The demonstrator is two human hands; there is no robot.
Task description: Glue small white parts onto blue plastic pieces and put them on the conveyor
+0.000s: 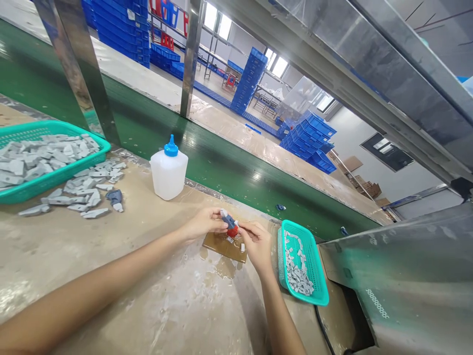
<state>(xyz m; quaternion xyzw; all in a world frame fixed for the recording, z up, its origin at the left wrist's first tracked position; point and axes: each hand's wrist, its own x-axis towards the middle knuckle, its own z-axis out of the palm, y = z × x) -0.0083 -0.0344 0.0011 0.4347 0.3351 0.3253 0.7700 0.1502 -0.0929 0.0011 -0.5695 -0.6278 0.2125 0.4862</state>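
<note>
My left hand (202, 223) and my right hand (257, 241) meet over a small brown cardboard pad (218, 244) on the workbench. Between their fingertips they hold a small blue part (229, 220) with a light grey tip, and something red shows just under it. A tiny white piece (243, 247) lies on the pad by my right hand. To the right of my right hand stands a small teal basket (320, 276) holding several small grey pieces.
A white squeeze bottle (169, 173) with a blue cap stands behind my hands. At far left, a large teal basket (55, 177) of grey plastic parts, with more spilled beside it (84, 197). A green conveyor belt (236, 172) runs behind. A metal housing (406, 276) rises at right.
</note>
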